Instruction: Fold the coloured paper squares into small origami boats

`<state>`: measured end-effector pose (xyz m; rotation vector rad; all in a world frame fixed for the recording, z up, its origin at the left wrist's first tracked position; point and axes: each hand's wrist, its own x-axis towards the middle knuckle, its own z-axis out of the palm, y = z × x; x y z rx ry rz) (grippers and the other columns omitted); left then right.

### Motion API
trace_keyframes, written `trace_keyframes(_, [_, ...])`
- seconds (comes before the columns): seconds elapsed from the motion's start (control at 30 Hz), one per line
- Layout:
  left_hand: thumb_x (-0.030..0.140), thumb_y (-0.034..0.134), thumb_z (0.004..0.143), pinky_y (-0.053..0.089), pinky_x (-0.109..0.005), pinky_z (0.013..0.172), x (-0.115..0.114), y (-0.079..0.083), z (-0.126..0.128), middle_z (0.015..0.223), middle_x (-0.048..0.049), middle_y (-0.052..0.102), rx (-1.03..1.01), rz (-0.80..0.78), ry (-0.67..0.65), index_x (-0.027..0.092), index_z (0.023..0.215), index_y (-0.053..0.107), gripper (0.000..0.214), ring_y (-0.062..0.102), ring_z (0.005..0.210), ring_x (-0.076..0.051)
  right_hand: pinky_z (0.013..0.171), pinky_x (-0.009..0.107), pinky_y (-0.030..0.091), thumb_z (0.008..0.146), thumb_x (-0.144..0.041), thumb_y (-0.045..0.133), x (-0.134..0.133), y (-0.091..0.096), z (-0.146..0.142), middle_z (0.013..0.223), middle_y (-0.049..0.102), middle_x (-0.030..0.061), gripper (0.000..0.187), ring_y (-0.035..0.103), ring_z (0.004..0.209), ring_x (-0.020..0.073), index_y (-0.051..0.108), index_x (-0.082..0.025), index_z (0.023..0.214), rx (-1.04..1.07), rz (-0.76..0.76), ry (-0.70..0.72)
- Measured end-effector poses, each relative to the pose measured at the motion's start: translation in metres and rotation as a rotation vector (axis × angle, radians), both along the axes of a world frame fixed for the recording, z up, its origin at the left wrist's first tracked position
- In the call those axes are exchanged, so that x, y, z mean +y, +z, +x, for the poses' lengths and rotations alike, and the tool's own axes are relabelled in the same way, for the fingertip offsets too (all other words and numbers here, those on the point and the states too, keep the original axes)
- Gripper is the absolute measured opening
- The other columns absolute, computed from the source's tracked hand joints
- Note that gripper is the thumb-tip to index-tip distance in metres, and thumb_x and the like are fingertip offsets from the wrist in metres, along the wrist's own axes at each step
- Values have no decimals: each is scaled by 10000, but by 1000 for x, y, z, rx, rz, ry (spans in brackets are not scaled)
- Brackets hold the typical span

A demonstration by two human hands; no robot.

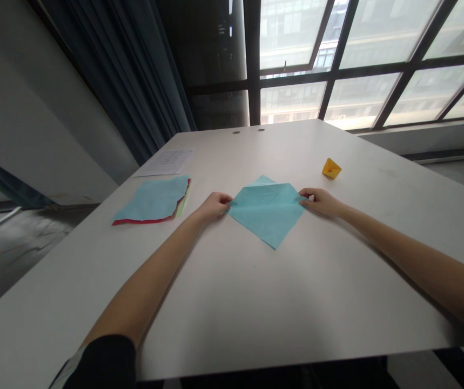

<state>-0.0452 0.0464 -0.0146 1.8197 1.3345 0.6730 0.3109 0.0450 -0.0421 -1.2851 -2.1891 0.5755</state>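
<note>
A light blue sheet of paper (270,213) lies in the middle of the white table, turned like a diamond with one corner toward me. Its upper part shows a folded edge, and a paler corner sticks out behind that edge. My left hand (215,205) pinches the sheet's left corner between thumb and fingers. At the opposite corner, my right hand (318,202) pinches the paper in the same way. Both forearms reach in from the near side, with the hands low over the tabletop.
A stack of coloured paper (150,197), blue on top with red and green edges below, lies at left. Behind it is a printed white sheet (167,161). A small folded yellow paper piece (331,168) sits at right. The table's (256,351) near edge runs below my arms.
</note>
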Motion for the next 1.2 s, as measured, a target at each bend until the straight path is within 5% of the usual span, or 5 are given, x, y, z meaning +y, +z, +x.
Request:
trace_keyframes(0.33, [122, 454, 597, 423, -237, 680, -6, 2, 0, 796, -44, 687, 286, 292, -61, 150, 814, 705, 334, 571, 725, -157, 590, 260, 407, 707, -212, 483, 2, -3, 3, 846, 625, 52, 187, 558, 752, 171, 637, -185, 810, -19, 71, 42])
trace_keyframes(0.63, [75, 432, 628, 434, -233, 714, 2, -7, -7, 791, -40, 667, 358, 412, -120, 145, 822, 710, 346, 583, 737, -142, 610, 251, 433, 674, -152, 449, 2, -1, 6, 849, 626, 48, 260, 572, 747, 158, 664, -183, 816, -53, 77, 75])
trace_keyframes(0.83, [36, 397, 624, 440, -248, 763, 2, -8, -6, 875, -42, 656, 449, 431, -123, 173, 829, 716, 403, 584, 780, -142, 778, 316, 436, 670, -96, 394, 2, 1, 6, 878, 628, 63, 344, 570, 812, 178, 692, -191, 813, -152, 173, 128])
trace_keyframes(1.07, [368, 499, 769, 400, -421, 827, -21, 4, 23, 903, -100, 638, 736, 626, -14, 169, 828, 695, 285, 543, 904, -263, 831, 387, 364, 815, -243, 437, -19, 19, -16, 942, 645, 69, 260, 536, 918, 230, 691, -219, 868, -407, 330, 82])
trace_keyframes(1.2, [306, 432, 831, 405, -368, 857, -39, 5, 52, 1045, -89, 614, 696, 641, -169, 180, 992, 647, 297, 531, 981, -228, 826, 379, 367, 873, -343, 399, -32, 24, -33, 963, 640, 82, 305, 537, 923, 228, 669, -210, 923, -397, 360, 102])
